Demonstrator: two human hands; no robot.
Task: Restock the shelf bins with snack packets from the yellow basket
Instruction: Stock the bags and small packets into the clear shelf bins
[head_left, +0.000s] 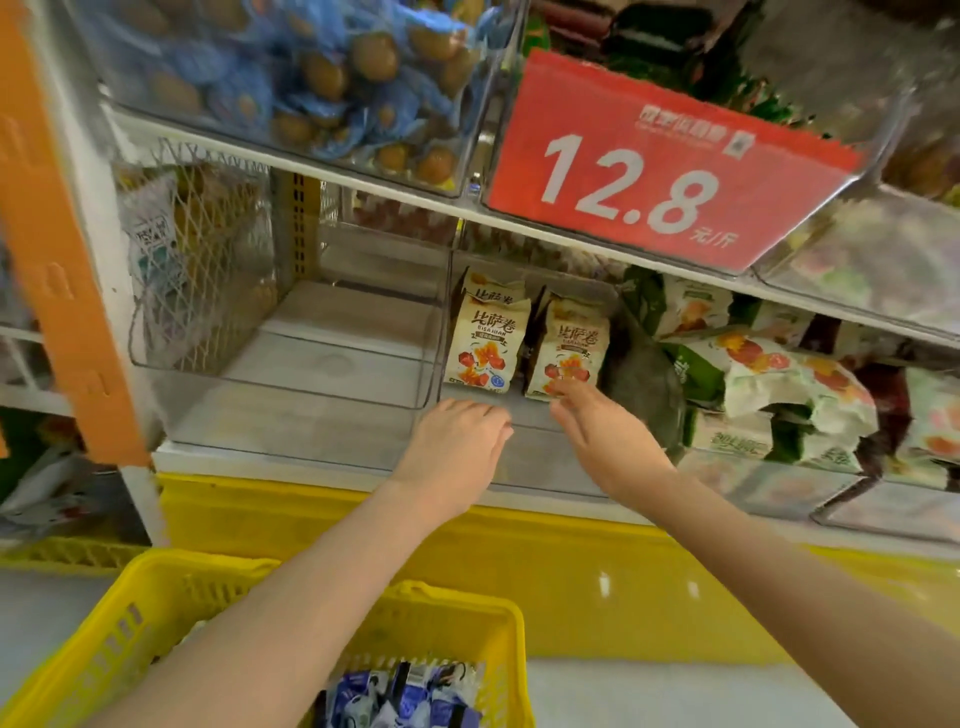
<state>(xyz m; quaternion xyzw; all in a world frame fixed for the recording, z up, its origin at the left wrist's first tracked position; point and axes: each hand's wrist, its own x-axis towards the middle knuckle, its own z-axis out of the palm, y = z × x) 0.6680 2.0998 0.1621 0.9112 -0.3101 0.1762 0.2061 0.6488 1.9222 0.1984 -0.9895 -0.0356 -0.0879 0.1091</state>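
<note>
Two cream snack packets with red and orange print stand upright in a clear shelf bin (524, 467), one on the left (485, 343) and one on the right (569, 345). My right hand (597, 431) reaches into that bin, its fingertips touching the bottom edge of the right packet. My left hand (457, 441) hovers over the bin's front wall with fingers loosely curled and holds nothing. The yellow basket (156, 613) sits below my arms, with blue and white packets (410, 696) in it.
A clear bin (291, 374) to the left holds nothing. To the right lie green and white snack bags (769, 384). A red 12.8 price sign (654, 166) hangs on the bin above. An orange upright (57, 249) stands at the left.
</note>
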